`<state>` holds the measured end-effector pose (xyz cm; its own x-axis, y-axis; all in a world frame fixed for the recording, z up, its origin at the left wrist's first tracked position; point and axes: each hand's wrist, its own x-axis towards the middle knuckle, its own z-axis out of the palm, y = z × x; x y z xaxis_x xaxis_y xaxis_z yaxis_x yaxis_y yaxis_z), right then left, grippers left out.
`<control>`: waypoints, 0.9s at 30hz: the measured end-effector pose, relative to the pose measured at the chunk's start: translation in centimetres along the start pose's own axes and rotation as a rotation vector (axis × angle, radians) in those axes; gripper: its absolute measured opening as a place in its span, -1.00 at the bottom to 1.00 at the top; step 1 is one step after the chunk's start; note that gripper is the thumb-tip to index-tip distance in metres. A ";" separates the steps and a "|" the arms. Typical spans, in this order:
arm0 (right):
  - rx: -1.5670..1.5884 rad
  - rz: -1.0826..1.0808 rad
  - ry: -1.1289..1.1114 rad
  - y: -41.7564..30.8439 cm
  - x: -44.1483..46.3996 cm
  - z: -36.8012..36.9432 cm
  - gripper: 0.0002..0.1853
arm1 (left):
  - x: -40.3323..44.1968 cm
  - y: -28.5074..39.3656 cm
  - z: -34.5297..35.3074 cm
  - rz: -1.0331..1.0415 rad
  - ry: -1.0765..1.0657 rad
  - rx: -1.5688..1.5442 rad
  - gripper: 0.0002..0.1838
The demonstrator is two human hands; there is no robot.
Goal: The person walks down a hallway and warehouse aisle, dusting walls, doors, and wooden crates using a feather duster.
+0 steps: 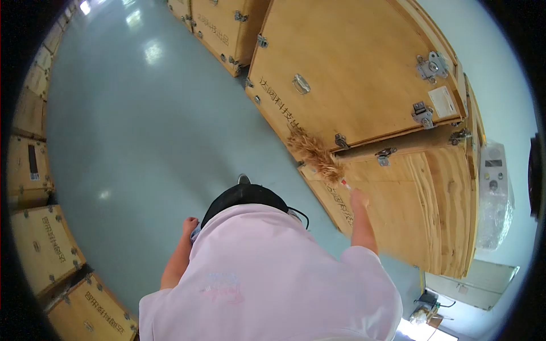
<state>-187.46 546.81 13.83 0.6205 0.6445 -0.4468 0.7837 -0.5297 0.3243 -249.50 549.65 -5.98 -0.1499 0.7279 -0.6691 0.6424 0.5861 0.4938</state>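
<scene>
My right hand [359, 200] is closed around the handle of a feather duster [316, 154] with brown, fluffy feathers. The duster's head lies against the front of a wooden crate [335, 68], near a metal latch and the black lettering. A short white and red piece of the handle shows just above my fingers. My left hand [191, 224] hangs low at my side with its fingers curled. A bit of bluish cloth [197, 232] shows beside it, and I cannot make out whether the hand grips it.
A lower wooden crate [392, 199] sits under my right arm. More crates [45, 241] line the left side, across the grey floor [142, 113]. On the right, a plastic-wrapped device [493, 187] stands by the white wall. A dark shoe [244, 179] shows below me.
</scene>
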 end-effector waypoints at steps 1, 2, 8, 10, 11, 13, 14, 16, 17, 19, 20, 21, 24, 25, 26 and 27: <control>-0.013 0.038 -0.005 -0.4 0.9 0.0 -0.74 | 0.3 -0.8 0.2 -0.002 -0.007 0.034 -0.71; -0.027 0.076 -0.009 -0.9 1.9 0.0 -0.73 | 0.4 -1.4 0.4 -0.004 -0.015 0.068 -0.67; 0.222 -0.137 0.266 -5.5 4.5 -6.1 -0.71 | -0.1 -3.8 2.5 -0.005 0.014 -0.095 -0.72; 0.218 -0.199 0.368 -8.1 4.9 -9.7 -0.73 | -0.3 -3.7 2.4 -0.005 -0.012 -0.120 -0.73; 0.212 -0.233 0.445 -9.1 5.6 -10.6 -0.75 | -0.9 -2.5 2.0 0.002 0.005 -0.087 -0.74; 0.225 -0.251 0.449 -10.8 6.3 -12.4 -0.76 | -1.0 -2.2 2.1 0.003 0.026 -0.059 -0.74; 0.239 -0.263 0.459 -11.3 6.6 -12.8 -0.76 | -0.8 -2.3 2.3 0.001 0.031 -0.078 -0.74; 0.208 -0.249 0.388 -11.8 7.5 -12.3 -0.76 | -0.8 -2.7 2.7 -0.012 0.041 -0.104 -0.74; 0.179 -0.226 0.320 -12.0 8.0 -11.8 -0.76 | -1.2 -2.3 2.5 -0.012 0.046 -0.092 -0.74; 0.161 -0.244 0.280 -11.4 8.9 -9.4 -0.77 | -1.9 -2.3 2.5 -0.023 0.057 -0.089 -0.74; 0.149 -0.250 0.243 -10.8 9.4 -7.9 -0.78 | -2.1 -2.3 2.7 -0.047 0.064 -0.115 -0.74; 0.088 -0.209 0.154 -10.1 10.4 -6.2 -0.78 | -2.3 -2.4 2.9 -0.071 0.071 -0.140 -0.73; 0.168 -0.069 0.031 -6.5 15.0 2.1 -0.78 | -2.8 -2.7 3.3 -0.110 0.080 -0.134 -0.73; 0.082 -0.097 0.062 -5.5 14.9 3.0 -0.77 | -2.9 -2.7 3.4 -0.116 0.090 -0.143 -0.73; -0.003 -0.123 0.094 -5.0 15.0 3.4 -0.77 | -3.0 -2.5 3.5 -0.121 0.099 -0.149 -0.72; -0.005 -0.134 0.100 -5.3 14.5 2.3 -0.77 | -3.0 -2.3 3.7 -0.126 0.108 -0.153 -0.72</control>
<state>-182.71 557.70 3.72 0.5097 0.7612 -0.4009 0.8597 -0.4326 0.2716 -247.78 544.84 -7.15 -0.3065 0.6749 -0.6713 0.4930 0.7158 0.4945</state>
